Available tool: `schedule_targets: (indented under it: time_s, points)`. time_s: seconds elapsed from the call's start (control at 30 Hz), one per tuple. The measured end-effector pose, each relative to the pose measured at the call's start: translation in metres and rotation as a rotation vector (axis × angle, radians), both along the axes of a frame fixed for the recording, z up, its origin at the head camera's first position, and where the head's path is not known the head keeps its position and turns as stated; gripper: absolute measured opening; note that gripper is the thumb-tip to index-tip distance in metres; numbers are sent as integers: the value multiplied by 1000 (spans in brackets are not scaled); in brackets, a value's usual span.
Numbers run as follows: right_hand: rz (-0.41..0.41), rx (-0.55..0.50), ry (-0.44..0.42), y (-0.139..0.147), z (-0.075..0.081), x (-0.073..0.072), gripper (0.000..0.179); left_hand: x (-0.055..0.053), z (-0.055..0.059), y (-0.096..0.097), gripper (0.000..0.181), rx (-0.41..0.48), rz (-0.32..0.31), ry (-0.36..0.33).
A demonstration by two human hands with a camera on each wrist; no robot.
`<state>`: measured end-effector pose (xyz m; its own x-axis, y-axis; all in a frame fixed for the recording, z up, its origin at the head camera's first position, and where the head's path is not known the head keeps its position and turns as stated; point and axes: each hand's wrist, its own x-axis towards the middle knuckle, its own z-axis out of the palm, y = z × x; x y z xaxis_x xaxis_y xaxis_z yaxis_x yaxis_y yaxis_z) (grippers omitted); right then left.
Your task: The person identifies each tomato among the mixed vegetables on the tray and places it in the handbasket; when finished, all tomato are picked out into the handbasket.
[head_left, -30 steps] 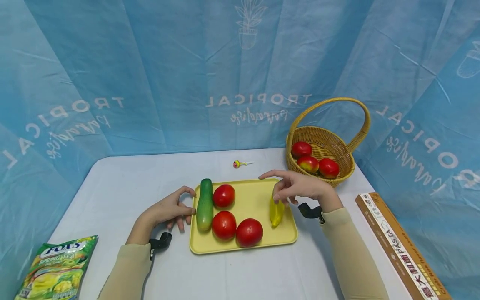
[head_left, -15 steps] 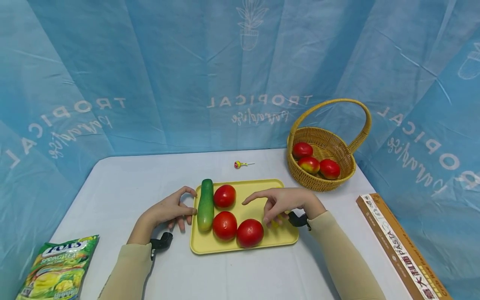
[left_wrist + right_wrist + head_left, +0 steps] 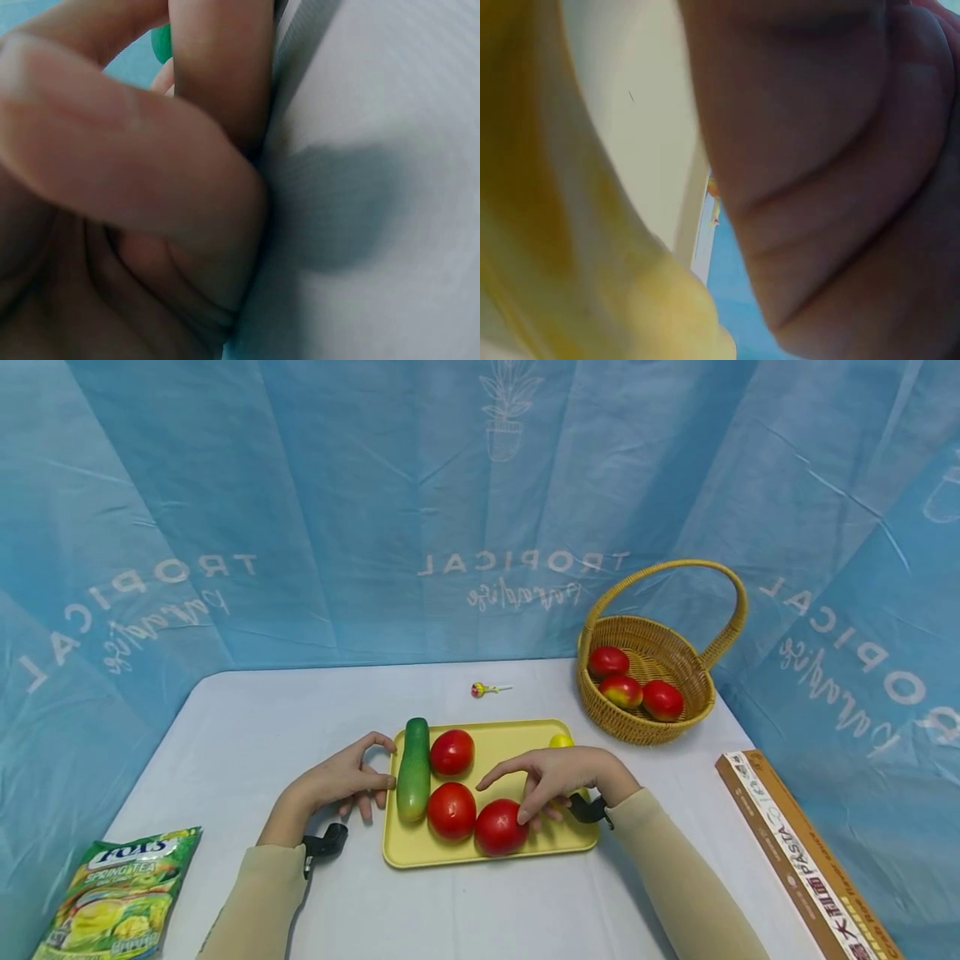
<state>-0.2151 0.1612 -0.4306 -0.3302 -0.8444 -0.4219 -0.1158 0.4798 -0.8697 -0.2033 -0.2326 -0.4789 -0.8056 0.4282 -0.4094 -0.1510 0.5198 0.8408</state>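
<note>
the right hand (image 3: 555, 774) is at the rightmost glossy red round tomato (image 3: 498, 829), its thumb by the edge, fingers loose and not wrapped round it — a one-sided push might roll the smooth thing into the second red tomato (image 3: 452, 812) beside it, or the hand could knock the yellow curved banana (image 3: 560, 740) partly hidden beneath. the left hand (image 3: 341, 777) rests relaxed fingers against the shallow yellow rectangular tray (image 3: 513, 739); pressing hard might shift it. inside lie these two tomatoes, a third red tomato (image 3: 452, 753), the banana and a long green cucumber (image 3: 413, 772) — the round tan wicker basket (image 3: 622, 723) holds three red oval fruits (image 3: 663, 700).
</note>
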Motion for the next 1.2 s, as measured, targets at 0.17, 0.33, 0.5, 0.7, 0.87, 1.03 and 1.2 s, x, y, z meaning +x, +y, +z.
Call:
schedule_targets:
  time_s: [0.17, 0.33, 0.5, 0.7, 0.87, 1.03, 1.2]
  points:
    - [4, 18, -38, -3, -2, 2, 61, 0, -1, 0, 58, -6, 7, 2]
    - [18, 55, -113, -6, -6, 2, 60, 1, -1, 1, 59, -5, 12, 2]
    - [22, 77, -134, -7, -9, 2, 56, 1, 1, 1, 58, -2, 9, 4]
    - [22, 89, -128, -9, -9, 2, 53, 2, 1, 1, 58, -6, 10, 8]
    - [11, 95, -132, -9, -8, 3, 51, 2, 1, 1, 58, -5, 8, 6]
    - [9, 92, -123, -9, -7, 3, 50, 1, 2, 1, 58, -4, 8, 8]
    - [9, 78, -132, -7, -6, 3, 50, 2, 2, 1, 57, 1, 7, 4]
